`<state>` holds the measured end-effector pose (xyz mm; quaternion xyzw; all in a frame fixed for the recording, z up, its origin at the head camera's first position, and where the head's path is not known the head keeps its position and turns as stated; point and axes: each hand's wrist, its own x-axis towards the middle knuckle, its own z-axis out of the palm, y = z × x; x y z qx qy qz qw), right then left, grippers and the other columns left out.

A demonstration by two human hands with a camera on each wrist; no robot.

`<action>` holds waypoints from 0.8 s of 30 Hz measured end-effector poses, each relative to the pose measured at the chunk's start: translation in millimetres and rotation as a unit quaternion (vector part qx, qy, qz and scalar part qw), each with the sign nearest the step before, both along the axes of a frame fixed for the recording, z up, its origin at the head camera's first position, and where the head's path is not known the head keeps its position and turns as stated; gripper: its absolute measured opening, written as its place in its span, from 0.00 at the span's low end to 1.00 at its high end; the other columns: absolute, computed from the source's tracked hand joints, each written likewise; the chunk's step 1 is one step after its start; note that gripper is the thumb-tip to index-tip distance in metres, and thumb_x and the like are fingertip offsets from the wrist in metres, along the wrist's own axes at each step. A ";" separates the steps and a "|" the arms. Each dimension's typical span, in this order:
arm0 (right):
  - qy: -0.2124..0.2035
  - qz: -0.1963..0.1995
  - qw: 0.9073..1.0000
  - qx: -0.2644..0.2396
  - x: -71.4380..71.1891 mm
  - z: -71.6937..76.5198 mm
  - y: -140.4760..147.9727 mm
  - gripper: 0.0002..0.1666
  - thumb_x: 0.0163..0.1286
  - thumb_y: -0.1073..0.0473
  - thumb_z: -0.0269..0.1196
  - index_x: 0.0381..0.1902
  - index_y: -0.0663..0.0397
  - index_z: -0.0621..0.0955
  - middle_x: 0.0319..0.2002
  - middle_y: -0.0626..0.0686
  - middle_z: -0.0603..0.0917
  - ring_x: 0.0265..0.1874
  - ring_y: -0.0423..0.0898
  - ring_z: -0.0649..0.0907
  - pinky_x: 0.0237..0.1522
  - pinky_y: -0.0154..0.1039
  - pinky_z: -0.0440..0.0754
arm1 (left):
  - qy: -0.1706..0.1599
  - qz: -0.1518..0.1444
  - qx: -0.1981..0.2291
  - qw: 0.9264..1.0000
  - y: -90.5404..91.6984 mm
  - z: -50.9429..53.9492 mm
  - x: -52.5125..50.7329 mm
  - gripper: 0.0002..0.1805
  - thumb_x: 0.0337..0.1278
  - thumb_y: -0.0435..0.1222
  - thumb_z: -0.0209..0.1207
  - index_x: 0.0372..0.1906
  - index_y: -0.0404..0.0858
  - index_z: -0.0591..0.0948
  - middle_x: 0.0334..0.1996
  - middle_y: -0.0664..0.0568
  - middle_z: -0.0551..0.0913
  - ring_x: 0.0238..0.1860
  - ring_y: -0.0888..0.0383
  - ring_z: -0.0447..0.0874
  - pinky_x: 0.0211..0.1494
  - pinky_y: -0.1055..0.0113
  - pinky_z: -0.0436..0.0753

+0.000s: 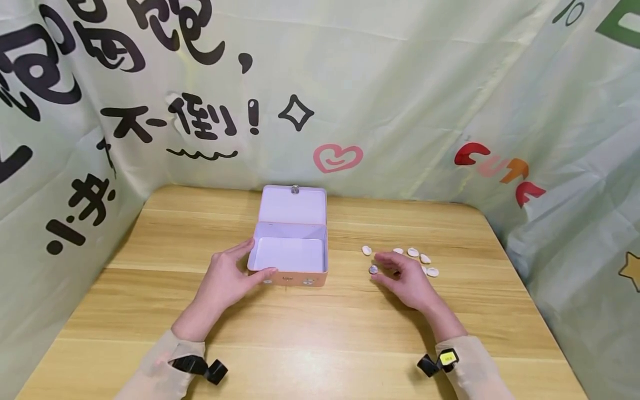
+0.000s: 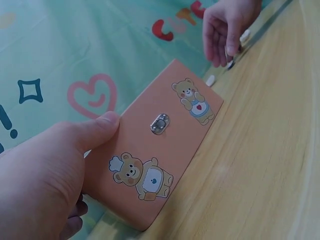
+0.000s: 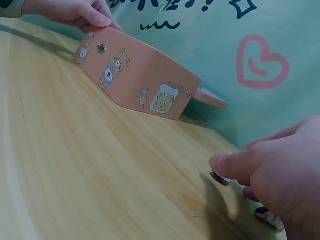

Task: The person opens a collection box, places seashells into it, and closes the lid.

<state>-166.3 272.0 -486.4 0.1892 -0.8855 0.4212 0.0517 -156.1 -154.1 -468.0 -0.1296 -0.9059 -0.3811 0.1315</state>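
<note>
An orange tin box [image 1: 287, 278] with a lilac inside stands with its lid raised; bear pictures and a metal catch mark its front [image 2: 187, 145]. My left hand [image 1: 227, 280] grips its left side, thumb on the front, also seen in the left wrist view [image 2: 45, 175]. My right hand [image 1: 407, 280] is right of the box, thumb and fingers apart around a small round piece [image 1: 373, 269]. In the right wrist view that piece [image 3: 221, 178] lies by the thumb tip of the hand [image 3: 285, 175]; whether they touch is unclear. The box's inside shows no contents.
Several small whitish pieces [image 1: 412, 252] lie on the wooden table [image 1: 305, 344] behind and beside my right hand, one [image 1: 366, 250] farther left. A printed cloth [image 1: 400, 111] hangs behind the table and at both sides.
</note>
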 end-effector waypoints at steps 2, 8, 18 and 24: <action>0.004 0.003 1.000 0.009 -0.3 0.3 -0.9 0.25 0.64 0.66 0.78 0.58 0.63 0.85 0.51 0.58 0.89 0.49 0.56 0.89 0.53 0.55 0.87 | 0.000 -0.001 0.000 1.000 -0.4 -0.4 -0.2 0.55 0.48 0.65 0.77 0.68 0.25 0.78 0.65 0.36 0.79 0.16 0.63 0.62 0.20 0.65 0.71; 0.005 0.006 0.999 0.032 -1.6 -0.2 -4.2 0.24 0.64 0.70 0.76 0.58 0.65 0.85 0.50 0.59 0.89 0.49 0.56 0.89 0.54 0.54 0.87 | 0.009 0.000 0.003 1.000 -0.3 -0.4 0.0 0.54 0.48 0.64 0.77 0.67 0.26 0.79 0.64 0.36 0.80 0.16 0.63 0.62 0.20 0.64 0.71; 0.019 0.009 0.997 0.077 -5.2 -3.8 -5.5 0.17 0.66 0.73 0.73 0.53 0.67 0.86 0.44 0.54 0.86 0.43 0.50 0.86 0.46 0.46 0.87 | 0.004 0.004 0.010 1.000 -0.8 -1.1 1.4 0.53 0.48 0.63 0.78 0.67 0.25 0.79 0.65 0.39 0.81 0.24 0.57 0.74 0.33 0.59 0.81; 0.006 0.013 0.993 0.118 -4.7 0.7 -9.2 0.10 0.69 0.72 0.71 0.47 0.60 0.88 0.39 0.49 0.82 0.38 0.45 0.81 0.40 0.42 0.84 | 0.000 0.002 0.011 1.000 -0.7 -1.3 0.9 0.53 0.48 0.63 0.78 0.67 0.25 0.79 0.65 0.38 0.81 0.22 0.58 0.70 0.28 0.61 0.78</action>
